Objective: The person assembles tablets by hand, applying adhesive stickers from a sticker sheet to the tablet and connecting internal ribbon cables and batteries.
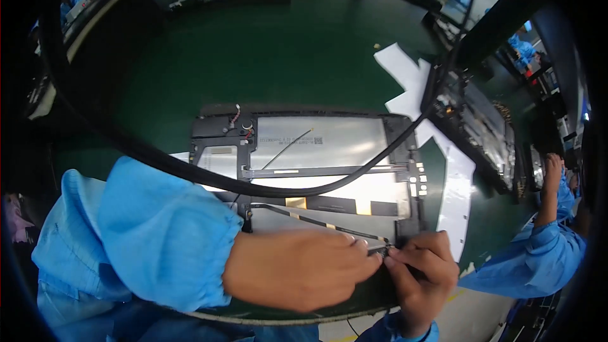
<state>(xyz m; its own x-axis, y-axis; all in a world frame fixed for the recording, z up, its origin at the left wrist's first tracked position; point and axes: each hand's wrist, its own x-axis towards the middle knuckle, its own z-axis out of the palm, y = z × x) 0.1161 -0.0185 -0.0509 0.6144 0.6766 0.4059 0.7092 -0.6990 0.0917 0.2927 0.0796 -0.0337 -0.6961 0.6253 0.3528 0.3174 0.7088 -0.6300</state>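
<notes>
An opened flat electronic device (316, 145) lies on the green table, its silver battery panels framed in black. At its near right corner my two hands meet. My right hand (423, 272) pinches a small dark part there, too covered to name. From the left, my left hand (301, 269) reaches across the near edge, fingers closed together and fingertips at that same part. A black cable (316, 222) with gold tape pieces runs over the panel and ends just beside the fingertips. A thin loose wire (288, 149) lies on the upper panel.
A thick black cable (278, 188) loops across the view in front of the device. White paper strips (453, 190) lie to the right, beside another dark device (475, 126). A co-worker's blue sleeve (532, 263) and hand are at the right. The green table (253, 57) extends beyond.
</notes>
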